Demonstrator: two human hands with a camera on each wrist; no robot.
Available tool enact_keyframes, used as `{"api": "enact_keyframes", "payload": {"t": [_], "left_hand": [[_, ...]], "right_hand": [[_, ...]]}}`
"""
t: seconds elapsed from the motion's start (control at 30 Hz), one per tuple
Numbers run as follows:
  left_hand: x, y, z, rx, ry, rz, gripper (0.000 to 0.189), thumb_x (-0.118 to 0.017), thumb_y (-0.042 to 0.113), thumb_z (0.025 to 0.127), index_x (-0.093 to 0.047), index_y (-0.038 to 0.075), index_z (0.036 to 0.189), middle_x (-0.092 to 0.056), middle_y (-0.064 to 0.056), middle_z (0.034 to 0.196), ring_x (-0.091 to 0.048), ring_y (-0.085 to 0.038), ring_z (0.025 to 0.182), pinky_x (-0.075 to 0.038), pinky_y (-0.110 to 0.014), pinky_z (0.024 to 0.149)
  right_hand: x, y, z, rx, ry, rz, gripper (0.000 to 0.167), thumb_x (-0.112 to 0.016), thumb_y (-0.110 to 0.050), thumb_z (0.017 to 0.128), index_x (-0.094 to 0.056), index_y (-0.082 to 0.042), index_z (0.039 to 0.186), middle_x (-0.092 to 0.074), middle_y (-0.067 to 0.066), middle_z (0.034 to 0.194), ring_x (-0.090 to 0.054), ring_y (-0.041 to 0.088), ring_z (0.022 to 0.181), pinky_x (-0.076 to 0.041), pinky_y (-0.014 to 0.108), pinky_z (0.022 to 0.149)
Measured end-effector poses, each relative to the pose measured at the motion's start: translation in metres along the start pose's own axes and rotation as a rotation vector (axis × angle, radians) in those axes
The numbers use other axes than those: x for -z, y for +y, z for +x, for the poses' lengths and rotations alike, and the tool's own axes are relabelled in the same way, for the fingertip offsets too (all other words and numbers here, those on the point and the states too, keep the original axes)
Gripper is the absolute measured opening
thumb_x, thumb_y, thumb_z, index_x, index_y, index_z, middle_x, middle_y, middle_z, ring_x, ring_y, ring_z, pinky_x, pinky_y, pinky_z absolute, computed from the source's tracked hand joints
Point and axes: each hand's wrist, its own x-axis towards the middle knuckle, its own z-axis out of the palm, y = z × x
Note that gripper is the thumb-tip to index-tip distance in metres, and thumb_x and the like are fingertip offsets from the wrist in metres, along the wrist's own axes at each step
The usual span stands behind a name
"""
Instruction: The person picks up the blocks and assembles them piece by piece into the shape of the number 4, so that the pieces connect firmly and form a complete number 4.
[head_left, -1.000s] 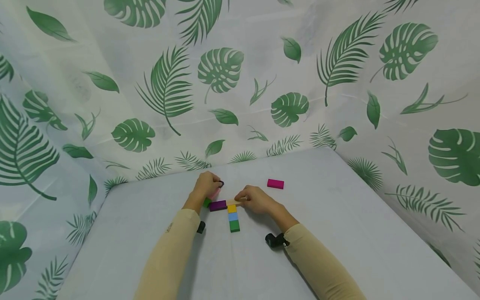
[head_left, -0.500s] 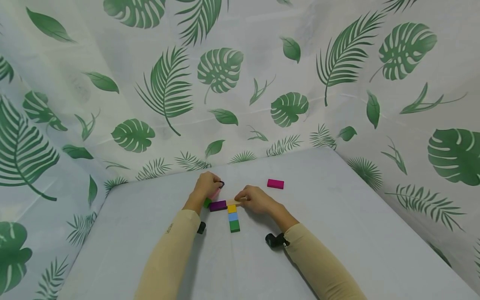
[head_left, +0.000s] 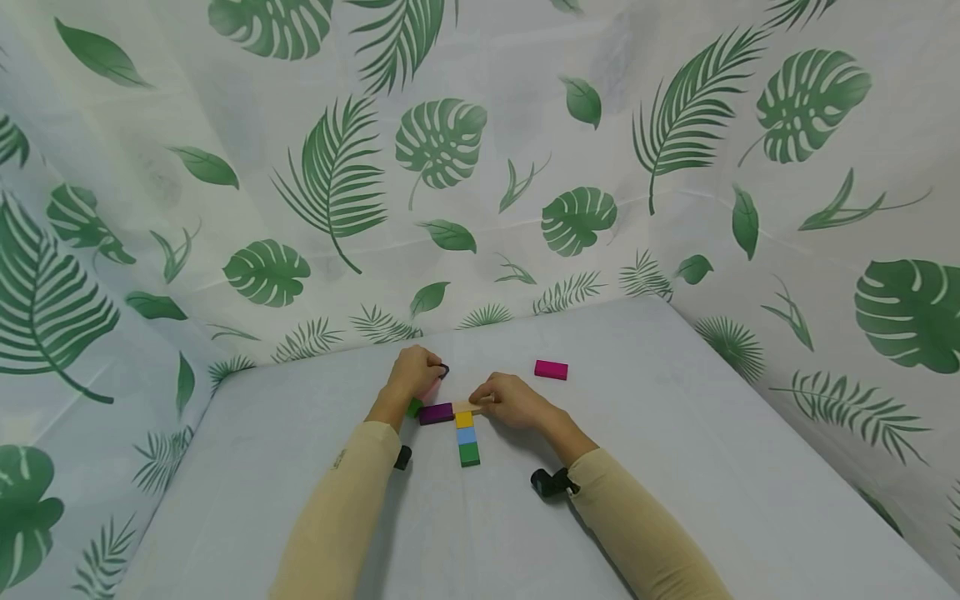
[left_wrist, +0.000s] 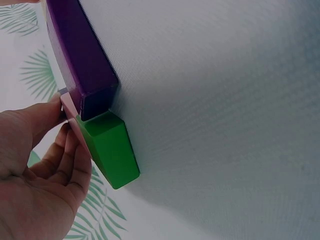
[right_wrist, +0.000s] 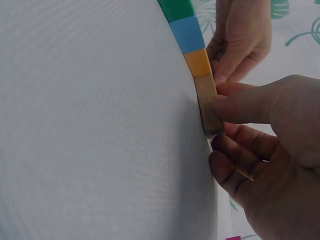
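Note:
My left hand (head_left: 415,372) pinches a small dark block (head_left: 445,371) at the far end of a pink block (head_left: 432,389). In the left wrist view, that pink block (left_wrist: 71,106) runs behind a green block (left_wrist: 112,152), which meets the end of a purple block (left_wrist: 82,55). My right hand (head_left: 516,400) pinches a plain wooden block (right_wrist: 206,102) between thumb and fingers. The wooden block lies in line with the purple one. From it a yellow block (head_left: 464,420), a light blue block (head_left: 466,435) and another green block (head_left: 468,454) form a row toward me.
A magenta block (head_left: 551,370) lies apart at the back right of the white table (head_left: 675,500). Behind the table hangs a leaf-patterned cloth (head_left: 517,108). Black wrist cameras, such as the right one (head_left: 550,483), jut out beneath the forearms.

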Motion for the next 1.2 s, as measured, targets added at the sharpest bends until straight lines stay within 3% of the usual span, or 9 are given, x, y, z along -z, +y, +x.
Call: {"api": "enact_keyframes", "payload": {"t": [1.2], "left_hand": [[-0.0014,-0.0018,-0.0001,-0.017,0.018,0.005,0.027,-0.070,0.020,0.100,-0.077,0.005,0.122,-0.077,-0.011,0.120,-0.068,-0.026,0.113,-0.055,-0.043,0.104]], "right_hand": [[0.0003,0.0017,0.0003,-0.004,0.003,0.006,0.024,-0.068,-0.005,0.098,-0.080,-0.012,0.117,-0.071,0.001,0.108,-0.062,0.016,0.102,-0.053,0.041,0.094]]}}
